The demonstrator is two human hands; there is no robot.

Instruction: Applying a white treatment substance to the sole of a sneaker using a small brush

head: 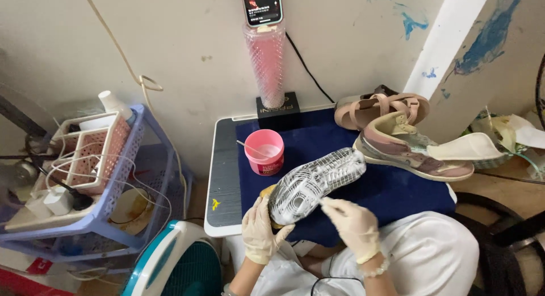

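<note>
Gloved left hand (258,230) grips upturned shoe (315,183) heel | right hand (353,221) pinches something hidden at sole | upper unseen

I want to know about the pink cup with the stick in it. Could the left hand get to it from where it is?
Probably yes. The pink cup stands open on the blue mat just beyond the left hand, with nothing between them. But that hand is gripping the upturned shoe, so it would have to let go first.
</note>
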